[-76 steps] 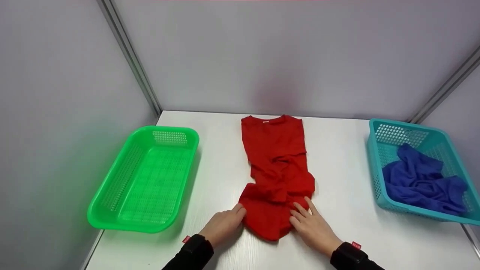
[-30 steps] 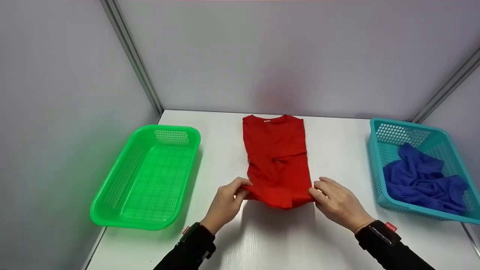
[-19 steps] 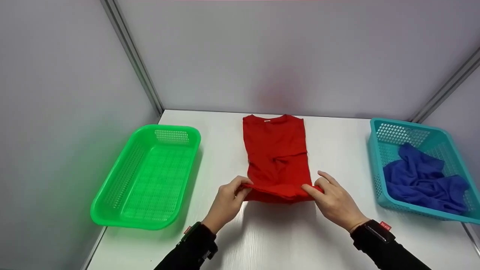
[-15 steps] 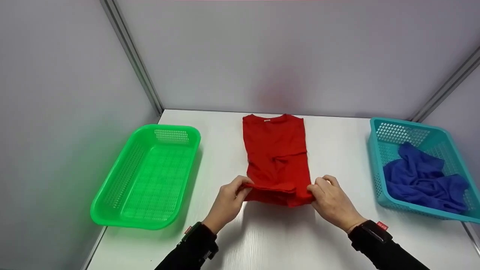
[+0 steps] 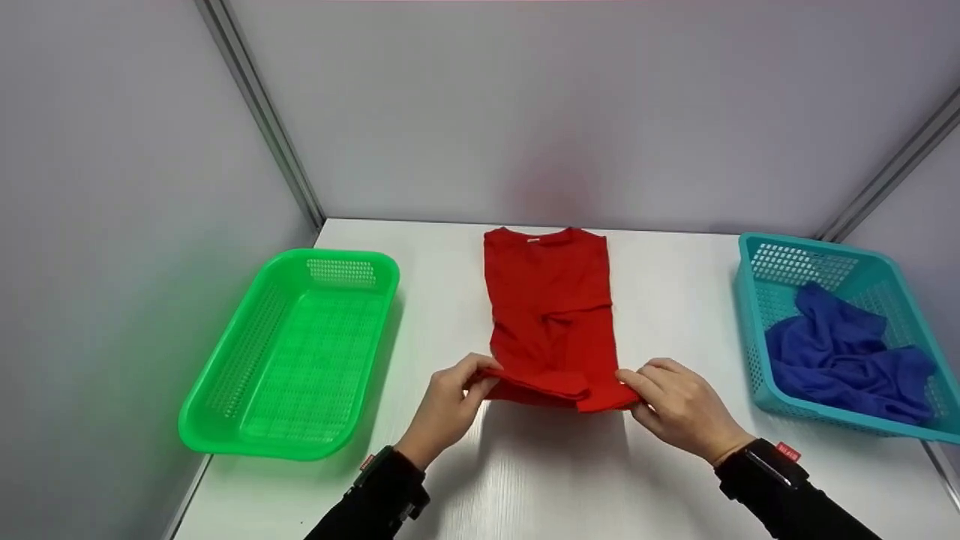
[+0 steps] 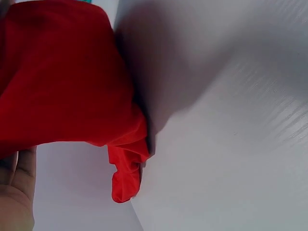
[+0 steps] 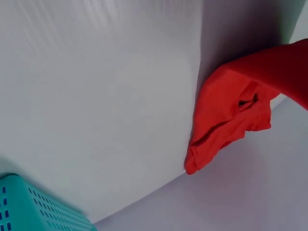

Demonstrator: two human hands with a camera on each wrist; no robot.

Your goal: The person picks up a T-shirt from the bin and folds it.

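Note:
A red T-shirt [image 5: 551,289] lies lengthwise on the white table, its neckline with a small label toward the back wall. Its sides look tucked in, and its near end is lifted off the surface. My left hand [image 5: 444,409] pinches the left corner of that raised end between thumb and fingers. At the right corner, my right hand [image 5: 679,405] pinches the cloth. The left wrist view has the hanging red cloth [image 6: 67,77] up close, with part of the left hand [image 6: 17,202] at its edge. In the right wrist view the right hand is out of sight.
To the left stands a green plastic basket [image 5: 289,442] with nothing visible in it. On the right a teal basket [image 5: 750,337] holds a crumpled blue cloth [image 5: 847,360]. Grey-white panels [image 5: 570,112] enclose the table [image 5: 525,495] at the back and sides.
Both hands went from touching the flat near end to pinching its corners and lifting it toward the back. The right hand has since shifted its pinch and moved slightly rightward.

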